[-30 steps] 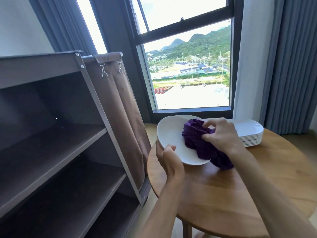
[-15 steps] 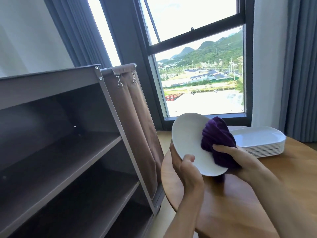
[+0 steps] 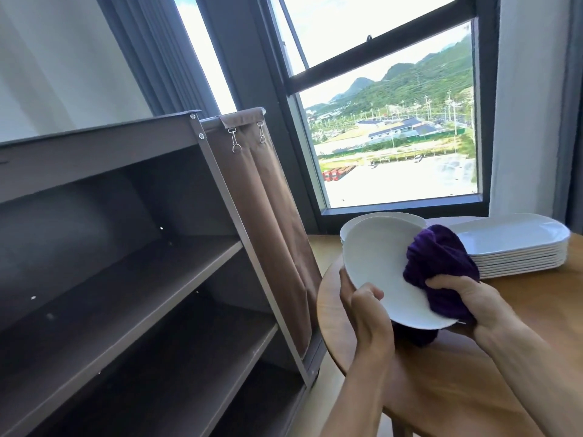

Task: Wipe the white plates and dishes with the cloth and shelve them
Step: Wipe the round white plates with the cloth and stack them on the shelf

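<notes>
White and tilted, the plate sits above the near left edge of the round wooden bench, facing you. Your left hand clamps its lower left rim, thumb on the face and the other fingers curled behind. Your right hand has its fingers closed around the bunched purple cloth, which presses on the plate's right side and wraps under its lower edge. To wipe well, sweep the cloth across the whole face towards the left rim, then turn the plate to reach the part under your thumb. Grip firmly; a glazed rim probably slips easily. Farther off, a stack of rectangular dishes and more round plates wait on the bench. The brown shelf unit stands bare at the left.
</notes>
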The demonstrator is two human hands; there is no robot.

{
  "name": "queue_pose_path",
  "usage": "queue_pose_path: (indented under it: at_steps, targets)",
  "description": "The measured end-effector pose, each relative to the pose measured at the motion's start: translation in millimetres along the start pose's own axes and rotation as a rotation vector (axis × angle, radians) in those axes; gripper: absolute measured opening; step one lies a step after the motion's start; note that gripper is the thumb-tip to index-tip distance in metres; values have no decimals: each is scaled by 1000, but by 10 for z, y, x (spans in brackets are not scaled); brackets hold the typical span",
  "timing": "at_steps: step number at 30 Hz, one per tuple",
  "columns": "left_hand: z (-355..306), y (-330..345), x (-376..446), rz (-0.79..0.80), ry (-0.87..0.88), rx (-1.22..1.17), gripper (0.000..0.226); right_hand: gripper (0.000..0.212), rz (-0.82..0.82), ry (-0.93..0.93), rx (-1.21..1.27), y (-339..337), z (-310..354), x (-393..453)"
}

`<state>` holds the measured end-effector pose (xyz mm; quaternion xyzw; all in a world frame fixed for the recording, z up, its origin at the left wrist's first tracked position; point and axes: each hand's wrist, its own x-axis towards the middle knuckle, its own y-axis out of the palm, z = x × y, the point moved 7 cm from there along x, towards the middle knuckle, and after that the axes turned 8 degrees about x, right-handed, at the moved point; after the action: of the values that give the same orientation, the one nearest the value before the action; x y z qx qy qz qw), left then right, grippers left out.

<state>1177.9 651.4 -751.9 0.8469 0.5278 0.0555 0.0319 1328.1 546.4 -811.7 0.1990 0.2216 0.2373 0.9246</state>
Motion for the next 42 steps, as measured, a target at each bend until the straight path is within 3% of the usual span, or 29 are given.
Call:
queue_pose_path:
  at_steps: [11,15,19,25,27,30,33,37,39,42]
  targets:
    - [-173,198,13,165,104,145,58,48,-79,-47,135,-266,-53,166]
    - [-94,114,-216,28,192,163,34,47,-129,-76,257,-259,-111,141]
    - [191,408,-379,10,138,129,48,30,-159,-58,350,-221,-131,27]
    - [131,356,-128,-11,178,262,49,45,-64,-137,339,-266,171,-11]
    - [-42,372,-37,49,194,262,45,40,0,-202,306,-313,343,-22]
    - [-496,482,84,270,304,488,16,37,57,-321,261,-420,616,-11]
    - [-793,599,149,444,324,549,19,39,48,-378,290,-494,746,-15]
    - [-616,776,-263,291,383,215,64,35,-57,-273,542,-362,585,-32]
    - [-395,879,-512,222,398,168,63,39,-30,-183,586,-248,472,-59]
    - [-389,749,-370,171,317,221,50,40,-8,-210,473,-327,509,-78]
